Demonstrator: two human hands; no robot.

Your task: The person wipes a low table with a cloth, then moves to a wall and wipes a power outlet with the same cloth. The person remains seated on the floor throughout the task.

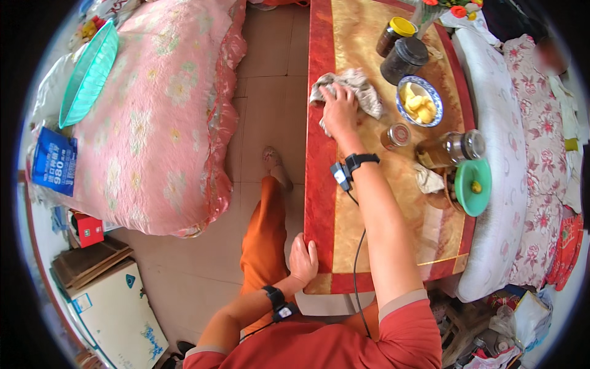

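Right now, from my end of the feed, I have a crumpled pale patterned cloth (364, 86) on the counter (409, 227), near its left border. The right hand (339, 111) lies palm down on it, open, with the fingers spread across the fabric. I see the left hand (303, 261) at the counter's near left corner, its fingers curled by the edge; I cannot tell whether they grip it. Both wrists wear black straps with small boxes and cables.

Just right of the cloth I make out a blue-and-white bowl (425, 86) holding pale yellow pieces (418, 109). Beyond it stand a dark lidded canister (404, 60) and a yellow-lidded jar (393, 38), with red and orange flowers (458, 11) at the far end. Nearer me are a small lidded jar (396, 136), a large jar (445, 150) of brownish contents, a whitish crumpled piece (429, 181) and a green bowl (473, 187).

Across the tiled floor (264, 104) to the left, a pink floral quilt (163, 117) covers a bed, with a turquoise basket (89, 77) on its far side. Padded seating (491, 135) runs along the counter's right side.
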